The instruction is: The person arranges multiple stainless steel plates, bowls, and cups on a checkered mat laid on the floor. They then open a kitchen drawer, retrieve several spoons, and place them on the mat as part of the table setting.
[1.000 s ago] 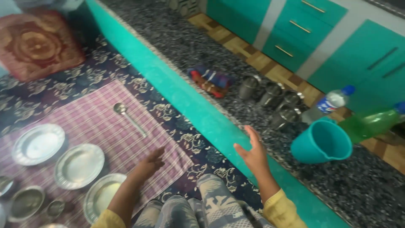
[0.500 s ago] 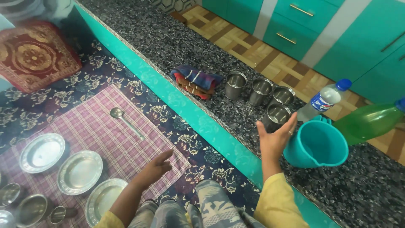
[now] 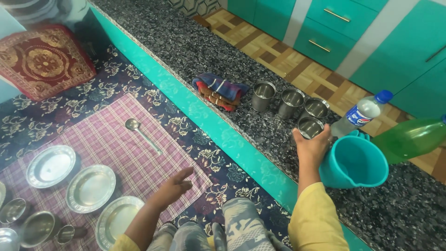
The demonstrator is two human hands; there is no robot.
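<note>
**Right hand on a steel cup at the desk edge**

We see our right hand [image 3: 312,148] reaching to the dark speckled desk [image 3: 195,51], where its fingers [image 3: 325,139] are wrapped around the nearest steel cup [image 3: 310,127]. The cup stands upright, and the fingers are closed on its near side. Just to the right of it is a teal jug [image 3: 355,162], touching or almost touching the hand. Three more steel cups [image 3: 289,101] stand in a row farther away to the left, beside a folded cloth [image 3: 218,90]. A clear bottle with blue cap [image 3: 362,114] and a green bottle [image 3: 409,138] lie at the right.

Our left hand [image 3: 174,186] hovers over the checked cloth [image 3: 102,148] on the floor, fingers loosely spread and holding nothing. Near it are steel plates [image 3: 90,188] and a spoon [image 3: 139,131].
</note>
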